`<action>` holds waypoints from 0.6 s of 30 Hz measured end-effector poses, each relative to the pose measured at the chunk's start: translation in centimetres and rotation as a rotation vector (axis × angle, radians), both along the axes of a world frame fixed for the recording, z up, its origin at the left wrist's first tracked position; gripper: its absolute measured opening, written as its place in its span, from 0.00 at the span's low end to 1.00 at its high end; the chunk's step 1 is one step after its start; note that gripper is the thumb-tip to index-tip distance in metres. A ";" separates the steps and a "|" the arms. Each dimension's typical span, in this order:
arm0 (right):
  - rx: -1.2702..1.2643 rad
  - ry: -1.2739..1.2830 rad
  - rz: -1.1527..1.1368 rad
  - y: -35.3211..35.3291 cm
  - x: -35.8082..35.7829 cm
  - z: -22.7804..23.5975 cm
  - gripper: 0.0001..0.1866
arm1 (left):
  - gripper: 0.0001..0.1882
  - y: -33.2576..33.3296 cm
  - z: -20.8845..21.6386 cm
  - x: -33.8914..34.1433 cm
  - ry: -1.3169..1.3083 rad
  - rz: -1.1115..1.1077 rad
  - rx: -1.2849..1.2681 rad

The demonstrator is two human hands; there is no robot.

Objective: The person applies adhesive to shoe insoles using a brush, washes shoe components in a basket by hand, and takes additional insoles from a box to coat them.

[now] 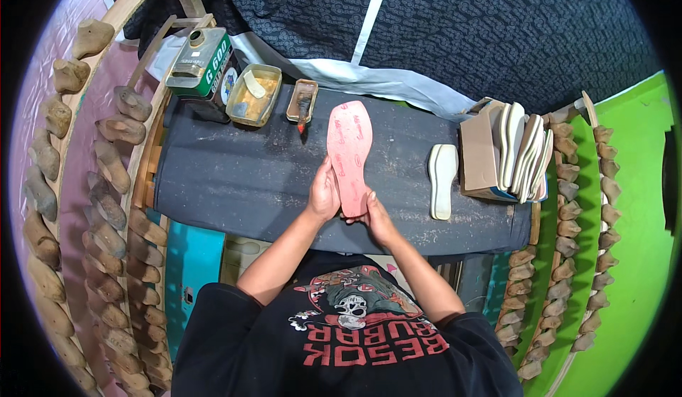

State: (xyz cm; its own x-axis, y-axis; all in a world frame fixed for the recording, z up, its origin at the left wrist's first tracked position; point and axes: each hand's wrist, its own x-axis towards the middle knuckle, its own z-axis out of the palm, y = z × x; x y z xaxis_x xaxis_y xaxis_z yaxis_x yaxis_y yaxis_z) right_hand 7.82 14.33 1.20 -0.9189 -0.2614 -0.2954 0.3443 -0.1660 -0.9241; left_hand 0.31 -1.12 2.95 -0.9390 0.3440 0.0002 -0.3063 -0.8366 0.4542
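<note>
A pink shoe insole (349, 152) with printed marks is held up over the dark worktable, its wide toe end pointing away from me. My left hand (325, 192) grips its left edge near the middle, the thumb lying along the side. At the heel end, my right hand (377, 219) holds the lower right edge, thumb on top and fingers underneath. Parts of the fingers of both hands are hidden beneath the insole. To the right, a cream sole (443, 181) lies on the table, apart from both hands.
A cardboard box (480, 157) with several cream soles (527, 152) stands at the table's right end. Far left on the table (234, 173) are a metal can (202, 70), a tub (253, 95) and a small tray (303, 98) with a brush (303, 113). Wooden shoe lasts (106, 216) line racks on both sides.
</note>
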 end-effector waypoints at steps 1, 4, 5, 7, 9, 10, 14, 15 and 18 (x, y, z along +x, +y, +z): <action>-0.004 0.005 0.010 0.2 0.4 0.3 0.45 | 0.28 0.4 0.7 0.1 -0.037 0.074 -0.024; -0.363 -0.075 -0.081 0.1 1.0 2.0 0.42 | 0.25 1.4 1.3 1.4 0.002 0.125 -0.034; -0.372 -0.076 -0.051 0.5 1.1 2.1 0.42 | 0.26 1.7 1.3 2.1 0.035 0.170 -0.065; -0.351 -0.091 0.089 1.9 1.1 2.0 0.40 | 0.25 1.6 1.1 3.7 0.024 0.188 -0.061; -0.342 -0.107 0.158 2.8 1.2 1.4 0.36 | 0.24 1.3 0.9 5.4 0.028 0.232 -0.083; -0.311 -0.112 0.208 3.3 1.2 0.8 0.35 | 0.28 1.1 0.9 6.2 -0.004 0.283 -0.141; -0.148 -0.020 0.418 4.6 1.6 0.3 0.30 | 0.37 -1.2 0.2 11.3 -0.036 0.515 -0.299; -0.032 0.090 0.472 4.5 2.0 0.5 0.28 | 0.39 -1.7 -0.5 13.0 -0.083 0.609 -0.344; 0.140 0.287 0.610 3.8 2.6 -0.1 0.24 | 0.42 -3.4 -1.0 18.6 -0.194 0.766 -0.464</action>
State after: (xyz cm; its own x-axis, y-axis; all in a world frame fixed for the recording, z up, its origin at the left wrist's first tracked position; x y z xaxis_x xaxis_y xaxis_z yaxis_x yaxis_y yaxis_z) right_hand 10.40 18.12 1.08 -0.6662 -0.7341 -0.1314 0.0769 0.1076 -0.9912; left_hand 18.87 -4.47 1.94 -0.8794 -0.4469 -0.1641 0.1512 -0.5890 0.7939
